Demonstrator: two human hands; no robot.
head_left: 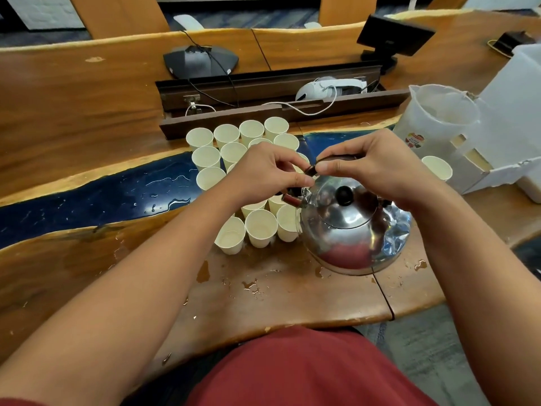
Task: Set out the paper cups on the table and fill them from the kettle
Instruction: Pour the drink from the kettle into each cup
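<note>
A shiny steel kettle (348,230) with a black lid knob stands on the wooden table (87,273), right of centre. My right hand (377,168) grips its dark handle from above. My left hand (263,171) pinches the dark cap at the spout, on the kettle's left side. Several cream paper cups (260,227) stand upright in a cluster left of and behind the kettle; my left hand hides some of them. One more paper cup (437,168) stands apart at the right.
A translucent plastic jug (433,124) and a white box (509,118) stand at the right. Water drops lie on the table in front of the kettle and on the blue strip (102,197). A cable tray, a conference phone (199,61) and a small monitor sit behind.
</note>
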